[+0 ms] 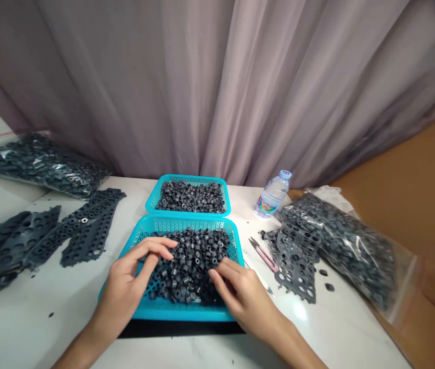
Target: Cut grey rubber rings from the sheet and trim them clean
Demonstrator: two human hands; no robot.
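Observation:
A turquoise plastic basket [186, 310] sits right in front of me, heaped with small black rubber rings [196, 256]. My left hand [135, 279] rests inside its left half, fingers curled, fingertips touching the rings. My right hand [236, 289] lies over the basket's right front part with its fingers spread onto the pile. A second turquoise basket [153, 197] with more black rings stands just behind the first.
Perforated black rubber sheets [86, 230] lie at the left, more [297, 261] at the right. Clear bags of black rings lie at far left [40, 164] and right [355, 246]. Small pink-handled snips [263, 253] and a water bottle [273, 195] sit right of the baskets. A curtain hangs behind.

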